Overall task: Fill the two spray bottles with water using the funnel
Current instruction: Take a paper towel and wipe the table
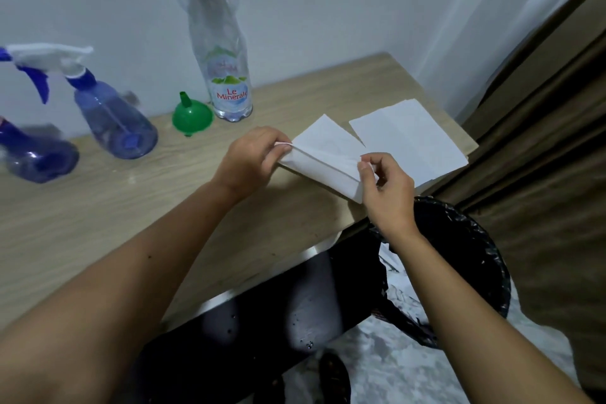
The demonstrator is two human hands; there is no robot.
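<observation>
Two blue spray bottles stand at the left of the wooden table (pixel 131 207): one (pixel 113 115) with a white and blue trigger head, the other (pixel 36 157) cut off by the left edge. A green funnel (pixel 191 116) lies upside down beside a tall clear water bottle (pixel 223 62) labelled Le Minerale. My left hand (pixel 252 157) pinches the left corner of a folded white tissue (pixel 324 154). My right hand (pixel 387 190) pinches its right edge. Both hands are well to the right of the bottles and funnel.
A second white tissue (pixel 410 138) lies flat near the table's right corner. A black bin (pixel 475 266) with a black liner stands below the table's right edge. A brown curtain (pixel 541 141) hangs at the right. A white wall backs the table.
</observation>
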